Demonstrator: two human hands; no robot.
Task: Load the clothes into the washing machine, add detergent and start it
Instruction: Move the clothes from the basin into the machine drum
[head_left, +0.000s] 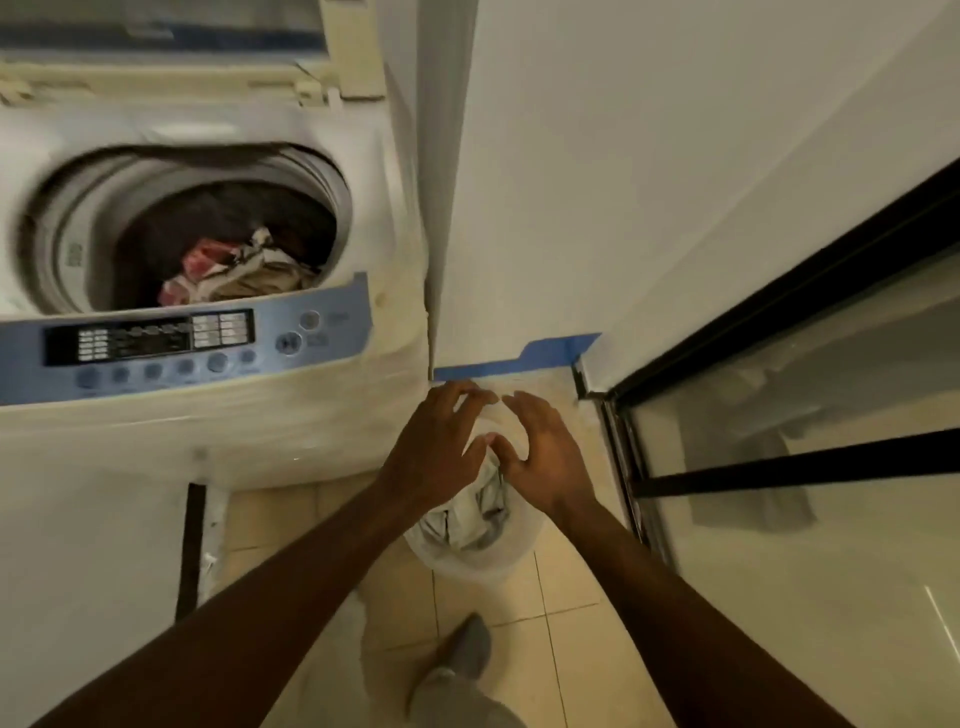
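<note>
a: some clothes (244, 270) are already lying in the drum of the washing machine (218, 415), a reddish piece and a beige one on top of something dark. the lid is standing open behind it.

b: and the rest of the load?

a: more laundry (480, 506), pale grey and white, is sitting in a white basket (485, 564) on the tiled floor (561, 613), just to the right of the machine, near the wall corner with the strip of blue tape (519, 361).

b: what are the hands doing?

a: both are hovering over the basket. the left hand (436, 452) is reaching down with fingers spread and slightly curled, and the right hand (545, 457) is facing it, also spread. neither grip is closing on cloth. the thumbs are nearly meeting above the pile, but i cannot tell whether any fingertip is touching fabric, since the frame is blurring there.

b: so how far along is this?

a: partway through loading, i'd judge. one batch is in and at least one more is waiting in the basket. no detergent is showing anywhere in view, and the control panel (150, 340) is too smeared to read, so i'm taking the detergent and the start as not yet done.

b: anything else around?

a: a glass door (810, 447) with a black frame is standing on the right, and a grey shoe (470, 647) is showing at the bottom.
</note>
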